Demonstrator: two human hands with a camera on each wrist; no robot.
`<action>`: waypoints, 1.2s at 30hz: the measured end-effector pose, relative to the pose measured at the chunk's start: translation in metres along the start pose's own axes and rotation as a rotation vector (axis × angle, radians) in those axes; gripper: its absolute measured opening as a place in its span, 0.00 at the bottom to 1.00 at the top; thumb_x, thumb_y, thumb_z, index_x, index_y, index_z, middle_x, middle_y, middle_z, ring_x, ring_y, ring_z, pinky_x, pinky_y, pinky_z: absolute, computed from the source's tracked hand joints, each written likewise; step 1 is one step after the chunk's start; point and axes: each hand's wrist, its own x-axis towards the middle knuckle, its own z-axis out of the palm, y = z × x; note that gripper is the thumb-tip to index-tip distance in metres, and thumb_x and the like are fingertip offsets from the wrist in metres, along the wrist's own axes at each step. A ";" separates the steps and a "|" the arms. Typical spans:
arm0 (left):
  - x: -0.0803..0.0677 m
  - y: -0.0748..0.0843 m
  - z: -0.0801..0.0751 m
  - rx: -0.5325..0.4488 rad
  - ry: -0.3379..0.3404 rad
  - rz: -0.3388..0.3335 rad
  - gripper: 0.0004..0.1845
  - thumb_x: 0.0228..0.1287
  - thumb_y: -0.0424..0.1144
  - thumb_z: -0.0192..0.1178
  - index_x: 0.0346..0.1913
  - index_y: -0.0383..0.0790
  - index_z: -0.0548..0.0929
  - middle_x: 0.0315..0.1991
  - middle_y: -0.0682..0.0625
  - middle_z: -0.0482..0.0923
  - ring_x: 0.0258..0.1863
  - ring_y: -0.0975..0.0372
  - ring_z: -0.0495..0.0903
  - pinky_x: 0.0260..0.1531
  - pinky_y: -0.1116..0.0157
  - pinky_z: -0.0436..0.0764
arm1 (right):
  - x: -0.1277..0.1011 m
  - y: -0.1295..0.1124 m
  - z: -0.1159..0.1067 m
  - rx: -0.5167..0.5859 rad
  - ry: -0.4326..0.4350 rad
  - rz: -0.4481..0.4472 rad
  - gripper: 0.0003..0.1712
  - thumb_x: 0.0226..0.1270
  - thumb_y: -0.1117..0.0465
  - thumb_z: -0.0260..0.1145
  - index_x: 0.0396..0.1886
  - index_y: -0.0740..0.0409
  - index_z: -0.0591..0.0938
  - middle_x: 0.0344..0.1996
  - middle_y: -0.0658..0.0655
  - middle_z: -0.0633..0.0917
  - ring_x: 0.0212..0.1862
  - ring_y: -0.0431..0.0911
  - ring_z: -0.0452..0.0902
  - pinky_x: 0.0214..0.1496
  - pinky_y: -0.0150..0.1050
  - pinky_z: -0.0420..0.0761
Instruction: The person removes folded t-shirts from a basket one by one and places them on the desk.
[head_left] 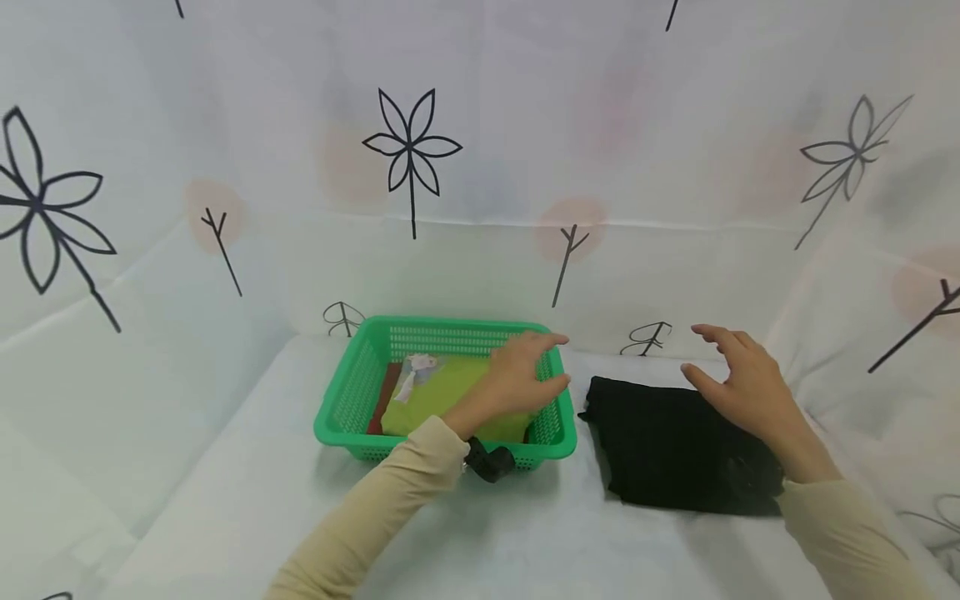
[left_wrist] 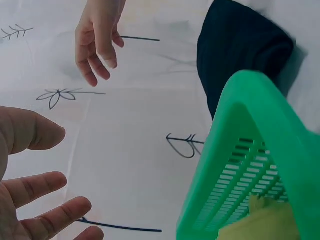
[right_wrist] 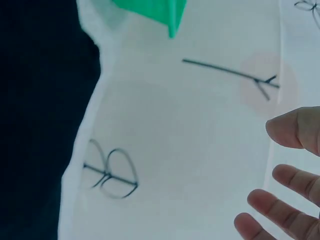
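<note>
My left hand point(head_left: 519, 375) hovers over the right part of a green plastic basket point(head_left: 347, 408), fingers spread and holding nothing. Inside the basket lies a folded lime-green cloth point(head_left: 442, 392) with a grey and white patch, and a strip of dark red cloth point(head_left: 385, 398) shows beside it. To the right of the basket, a folded black cloth point(head_left: 667, 450) lies on the white surface. My right hand point(head_left: 742, 379) is raised above the black cloth's right side, thumb and fingers apart, with nothing in it. Both hands also appear in the left wrist view.
A white sheet with black flower and twig drawings point(head_left: 410, 146) hangs behind and at the sides. The white table surface point(head_left: 570, 542) stretches in front of the basket and the black cloth. A black wrist device point(head_left: 489, 461) sits at my left cuff, overlapping the basket's front rim.
</note>
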 end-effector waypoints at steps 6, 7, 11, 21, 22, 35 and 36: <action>-0.012 -0.016 -0.021 -0.095 0.011 0.027 0.27 0.66 0.44 0.57 0.67 0.44 0.72 0.61 0.47 0.73 0.58 0.56 0.72 0.52 0.52 0.71 | 0.010 -0.019 0.002 0.035 0.009 -0.052 0.31 0.58 0.63 0.70 0.61 0.65 0.72 0.50 0.70 0.76 0.49 0.65 0.70 0.44 0.62 0.68; -0.014 -0.019 -0.024 -0.101 0.013 0.034 0.27 0.66 0.44 0.57 0.67 0.43 0.72 0.60 0.47 0.74 0.57 0.56 0.72 0.52 0.52 0.72 | 0.011 -0.022 0.002 0.043 0.008 -0.058 0.31 0.58 0.63 0.70 0.61 0.65 0.72 0.51 0.69 0.76 0.50 0.64 0.70 0.44 0.62 0.68; -0.022 -0.031 -0.032 -0.120 0.026 0.053 0.26 0.66 0.43 0.58 0.66 0.42 0.72 0.59 0.48 0.75 0.57 0.57 0.73 0.53 0.56 0.73 | 0.016 -0.034 0.005 0.065 0.007 -0.086 0.31 0.58 0.63 0.70 0.61 0.65 0.73 0.51 0.68 0.77 0.50 0.62 0.71 0.44 0.62 0.70; -0.048 -0.058 -0.058 -0.156 0.057 0.014 0.25 0.67 0.42 0.60 0.66 0.43 0.73 0.62 0.48 0.73 0.57 0.53 0.74 0.51 0.54 0.75 | 0.028 -0.058 0.012 0.119 0.022 -0.150 0.32 0.57 0.63 0.71 0.62 0.63 0.73 0.51 0.63 0.79 0.48 0.57 0.74 0.46 0.58 0.73; -0.052 -0.060 -0.061 -0.153 0.060 0.000 0.25 0.67 0.42 0.60 0.66 0.43 0.73 0.62 0.48 0.73 0.57 0.52 0.74 0.51 0.54 0.76 | 0.028 -0.060 0.013 0.120 0.019 -0.154 0.32 0.58 0.63 0.71 0.62 0.63 0.73 0.51 0.63 0.79 0.48 0.57 0.74 0.46 0.59 0.73; -0.078 -0.087 -0.087 -0.231 0.153 -0.017 0.22 0.66 0.37 0.61 0.63 0.38 0.75 0.56 0.44 0.77 0.52 0.50 0.77 0.47 0.51 0.77 | 0.036 -0.091 0.026 0.193 0.014 -0.163 0.33 0.60 0.63 0.70 0.65 0.59 0.72 0.52 0.62 0.80 0.50 0.55 0.77 0.40 0.51 0.76; -0.079 -0.089 -0.088 -0.245 0.154 -0.021 0.22 0.66 0.37 0.61 0.63 0.38 0.75 0.56 0.43 0.77 0.52 0.49 0.77 0.47 0.50 0.77 | 0.036 -0.093 0.028 0.203 0.011 -0.159 0.33 0.60 0.62 0.70 0.65 0.59 0.71 0.53 0.62 0.80 0.50 0.55 0.77 0.40 0.50 0.76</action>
